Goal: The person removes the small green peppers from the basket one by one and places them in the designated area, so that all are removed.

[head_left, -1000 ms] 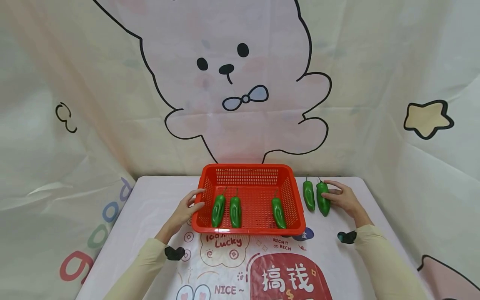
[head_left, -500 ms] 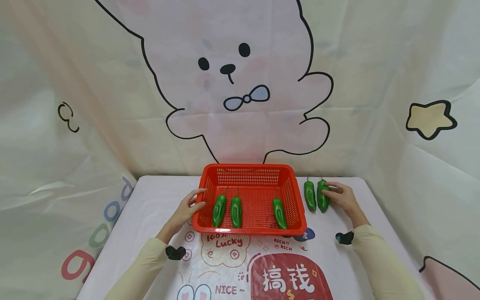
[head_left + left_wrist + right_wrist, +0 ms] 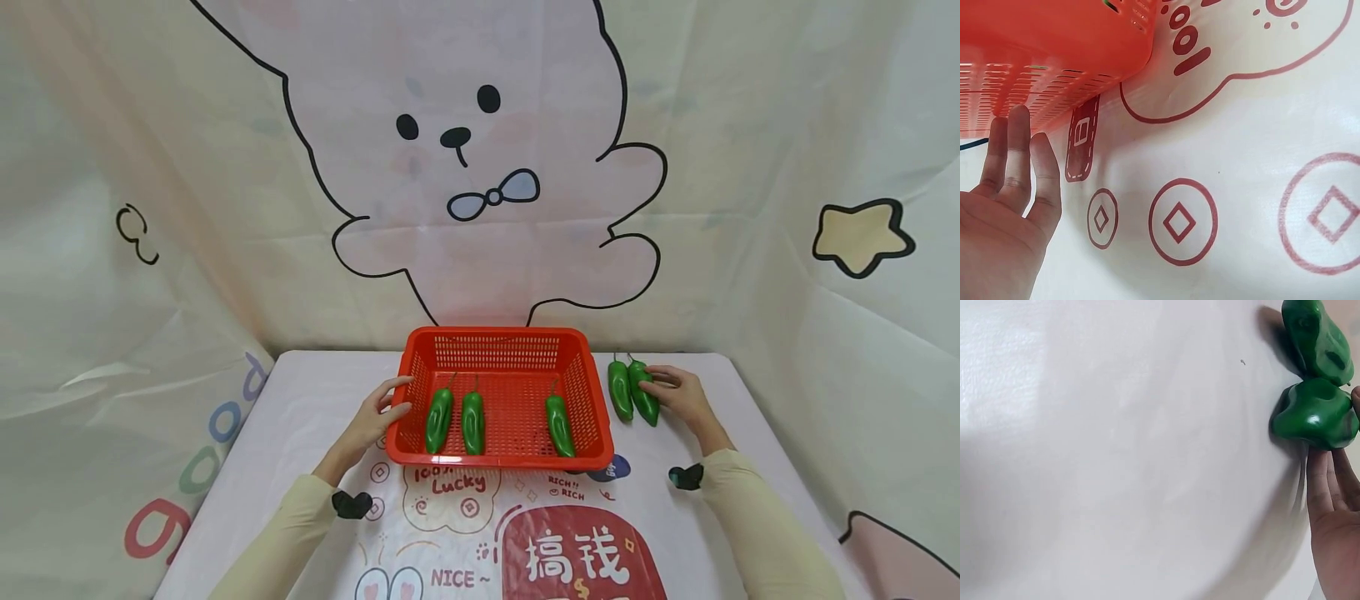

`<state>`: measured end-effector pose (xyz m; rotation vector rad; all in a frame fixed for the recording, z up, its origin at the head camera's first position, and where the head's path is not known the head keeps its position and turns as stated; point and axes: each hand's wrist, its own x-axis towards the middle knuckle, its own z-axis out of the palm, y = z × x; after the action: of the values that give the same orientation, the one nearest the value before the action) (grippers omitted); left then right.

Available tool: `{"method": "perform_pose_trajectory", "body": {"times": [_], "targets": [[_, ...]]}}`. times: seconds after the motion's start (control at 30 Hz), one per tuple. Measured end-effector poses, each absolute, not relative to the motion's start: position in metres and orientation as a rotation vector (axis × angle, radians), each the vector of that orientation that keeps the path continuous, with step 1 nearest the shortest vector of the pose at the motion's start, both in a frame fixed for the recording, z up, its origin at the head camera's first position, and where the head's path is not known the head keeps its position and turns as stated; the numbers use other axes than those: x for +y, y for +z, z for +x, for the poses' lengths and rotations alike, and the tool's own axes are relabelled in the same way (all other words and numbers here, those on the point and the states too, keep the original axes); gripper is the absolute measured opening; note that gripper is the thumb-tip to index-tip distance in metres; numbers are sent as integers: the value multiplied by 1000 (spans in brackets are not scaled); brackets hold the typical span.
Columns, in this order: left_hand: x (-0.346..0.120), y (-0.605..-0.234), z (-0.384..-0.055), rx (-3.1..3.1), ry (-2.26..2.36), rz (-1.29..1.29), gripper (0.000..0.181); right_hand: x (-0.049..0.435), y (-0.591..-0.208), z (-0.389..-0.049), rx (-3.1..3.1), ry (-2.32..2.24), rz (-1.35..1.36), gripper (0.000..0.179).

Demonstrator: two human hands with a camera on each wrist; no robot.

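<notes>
My right hand (image 3: 684, 398) pinches a green chili pepper (image 3: 647, 409) that lies on the table right of the red basket (image 3: 498, 462). Close against its left side is a second green pepper (image 3: 619, 392); in the right wrist view the held pepper (image 3: 1313, 419) touches this other pepper (image 3: 1319, 344). My left hand (image 3: 373, 418) is at the basket's left side, with fingertips at its rim. Seen from the left wrist, its fairly straight fingers (image 3: 1019, 140) reach up to the basket's slotted wall (image 3: 1085, 37). The left thumb is hidden in that view.
Inside the basket lie several green peppers: two side by side at left (image 3: 438, 421) and one at right (image 3: 559, 427). A printed white cloth (image 3: 450, 542) covers the table. Behind stands a fabric backdrop (image 3: 495, 267) with a cartoon bear, close to the basket's far side.
My right hand has moved its pepper slightly left, up against the neighbouring pepper, and the pepper's stem end now tilts left. The left hand and the basket stay in place.
</notes>
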<state>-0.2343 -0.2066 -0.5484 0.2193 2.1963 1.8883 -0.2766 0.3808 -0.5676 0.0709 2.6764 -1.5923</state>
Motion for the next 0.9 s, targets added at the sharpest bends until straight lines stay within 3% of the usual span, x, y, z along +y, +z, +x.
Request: {"method": "perform_pose_trajectory", "body": {"times": [0.4,0.9], "targets": [[-206,-547,-235,2181,1889,203,54,387,-561,-268,2731,-1675,51,61],[-199,-512,-220,2202,1874,225,50,368,-514,-250,2464,-2205,91,34]]}}
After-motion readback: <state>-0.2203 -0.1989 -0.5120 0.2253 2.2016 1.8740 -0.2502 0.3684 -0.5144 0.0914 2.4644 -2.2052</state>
